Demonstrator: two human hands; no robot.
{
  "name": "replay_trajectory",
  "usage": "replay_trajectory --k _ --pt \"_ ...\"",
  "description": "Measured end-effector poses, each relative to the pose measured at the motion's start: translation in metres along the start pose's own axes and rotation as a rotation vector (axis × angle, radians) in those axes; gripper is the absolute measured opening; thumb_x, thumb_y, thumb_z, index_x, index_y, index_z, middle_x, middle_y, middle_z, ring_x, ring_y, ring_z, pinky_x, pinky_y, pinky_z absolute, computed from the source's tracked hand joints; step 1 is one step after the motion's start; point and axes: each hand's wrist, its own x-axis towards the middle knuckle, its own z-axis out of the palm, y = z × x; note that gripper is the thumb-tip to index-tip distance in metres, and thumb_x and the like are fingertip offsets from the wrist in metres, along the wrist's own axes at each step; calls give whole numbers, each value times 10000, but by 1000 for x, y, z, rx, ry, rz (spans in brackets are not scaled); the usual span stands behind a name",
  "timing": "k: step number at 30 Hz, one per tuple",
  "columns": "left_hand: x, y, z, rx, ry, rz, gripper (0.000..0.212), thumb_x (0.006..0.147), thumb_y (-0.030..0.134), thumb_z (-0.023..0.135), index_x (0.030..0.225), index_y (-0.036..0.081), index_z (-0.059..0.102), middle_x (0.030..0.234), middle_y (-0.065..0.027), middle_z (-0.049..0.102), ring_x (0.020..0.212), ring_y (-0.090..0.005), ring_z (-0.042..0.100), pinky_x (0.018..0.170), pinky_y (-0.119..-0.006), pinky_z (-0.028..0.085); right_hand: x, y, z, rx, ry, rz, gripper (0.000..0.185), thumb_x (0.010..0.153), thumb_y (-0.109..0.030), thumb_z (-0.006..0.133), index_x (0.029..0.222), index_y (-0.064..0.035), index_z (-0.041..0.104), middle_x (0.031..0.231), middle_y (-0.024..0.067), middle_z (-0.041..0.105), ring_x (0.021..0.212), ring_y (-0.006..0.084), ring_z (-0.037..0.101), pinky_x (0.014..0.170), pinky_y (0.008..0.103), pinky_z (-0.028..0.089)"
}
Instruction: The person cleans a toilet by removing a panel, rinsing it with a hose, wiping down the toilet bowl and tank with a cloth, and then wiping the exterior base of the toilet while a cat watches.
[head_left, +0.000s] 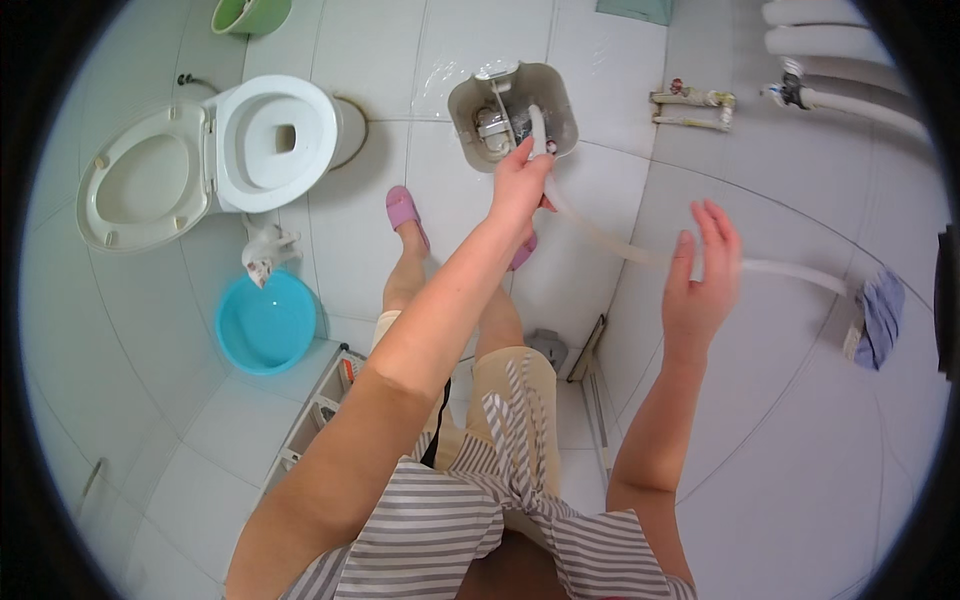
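My left hand (523, 176) grips a white flexible hose (600, 238) close to its free end. That end points down into a grey mop bucket (463, 101), which has a divider and a white fitting (493, 124) on its left side. Some water appears to lie in the right compartment. My right hand (701, 270) is raised beside the hose's middle stretch, thumb and fingers apart, holding nothing. The hose passes behind this hand; I cannot tell whether they touch. Its far end meets a bunched blue-grey cloth (879, 319) on the right wall.
A toilet (315, 142) with its lid up stands at left. A white cat (268, 247) leans over a blue basin (266, 330). Wet tiles (442, 79) lie behind the bucket. Wall pipes (694, 111) and a radiator (817, 45) are at upper right; a shelf rack (304, 435) is beside me.
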Motion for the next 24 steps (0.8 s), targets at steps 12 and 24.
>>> replay_trajectory --k 12,24 --pt "-2 -14 50 212 81 75 611 811 125 507 1343 -35 255 773 -59 550 538 -129 529 414 -247 452 30 134 -121 -77 1014 465 372 798 -37 540 1161 23 483 1037 115 521 945 177 504 770 297 432" --pt "8 -22 19 210 32 47 577 810 108 507 1304 -81 278 790 -90 579 503 -139 542 383 -252 455 51 130 -126 375 1009 448 336 757 18 521 1080 107 494 954 120 567 891 183 557 796 281 465"
